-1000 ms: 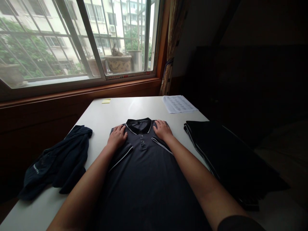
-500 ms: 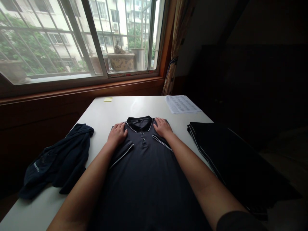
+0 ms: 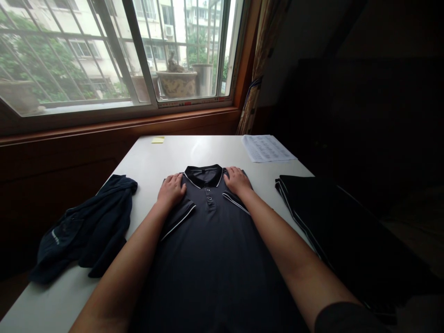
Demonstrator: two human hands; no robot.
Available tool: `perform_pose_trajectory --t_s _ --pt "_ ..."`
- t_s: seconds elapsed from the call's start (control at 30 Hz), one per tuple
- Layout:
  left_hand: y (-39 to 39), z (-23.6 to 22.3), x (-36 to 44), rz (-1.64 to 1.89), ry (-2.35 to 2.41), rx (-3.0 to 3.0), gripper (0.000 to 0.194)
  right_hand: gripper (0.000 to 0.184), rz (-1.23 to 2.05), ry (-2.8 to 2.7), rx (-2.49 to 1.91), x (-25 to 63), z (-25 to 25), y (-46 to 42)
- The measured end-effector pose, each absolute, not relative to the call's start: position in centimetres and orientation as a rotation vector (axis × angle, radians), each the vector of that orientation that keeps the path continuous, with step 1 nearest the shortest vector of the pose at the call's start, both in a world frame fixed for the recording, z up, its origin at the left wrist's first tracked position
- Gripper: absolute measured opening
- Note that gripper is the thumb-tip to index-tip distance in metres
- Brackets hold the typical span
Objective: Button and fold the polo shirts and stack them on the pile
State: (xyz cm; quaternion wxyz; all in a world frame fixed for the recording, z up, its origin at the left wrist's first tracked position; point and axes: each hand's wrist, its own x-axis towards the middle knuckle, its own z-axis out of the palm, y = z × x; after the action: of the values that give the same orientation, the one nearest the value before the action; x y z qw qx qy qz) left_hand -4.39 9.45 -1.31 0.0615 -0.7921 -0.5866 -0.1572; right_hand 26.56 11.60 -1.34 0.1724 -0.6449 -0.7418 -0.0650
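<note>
A dark grey polo shirt (image 3: 211,240) lies front up on the white table (image 3: 173,152), its black, white-edged collar at the far end. Both short sleeves are folded inward over the chest. My left hand (image 3: 172,188) rests flat on the shirt's left shoulder area, fingers stretched out beside the collar. On the other shoulder lies my right hand (image 3: 237,180), also flat with its fingers extended. My forearms cover parts of the shirt's sides, and its lower end fades into shadow at the bottom of the view.
A crumpled navy garment (image 3: 93,226) hangs partly over the table's left edge. Dark folded garments with white trim (image 3: 333,222) lie at the right. Printed sheets (image 3: 267,148) and a yellow sticky note (image 3: 158,139) are at the far edge, below a barred window.
The view has shifted slightly, so everything appears a little further right and higher. Both hands remain on the shirt's shoulders, and the shirt looks the same.
</note>
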Motion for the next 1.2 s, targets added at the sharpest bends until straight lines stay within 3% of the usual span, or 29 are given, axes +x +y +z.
perform_pose_trajectory --t_s 0.6,1.2 --pt "10.4 -1.1 -5.2 -0.448 -1.905 -2.350 0.056 0.052 -0.077 -2.193 -1.838 24.5 -1.2 14.9" --pt "8.9 -0.6 -5.2 -0.420 -1.753 -2.395 0.048 0.038 -0.179 -2.018 -1.907 24.5 -1.1 13.1"
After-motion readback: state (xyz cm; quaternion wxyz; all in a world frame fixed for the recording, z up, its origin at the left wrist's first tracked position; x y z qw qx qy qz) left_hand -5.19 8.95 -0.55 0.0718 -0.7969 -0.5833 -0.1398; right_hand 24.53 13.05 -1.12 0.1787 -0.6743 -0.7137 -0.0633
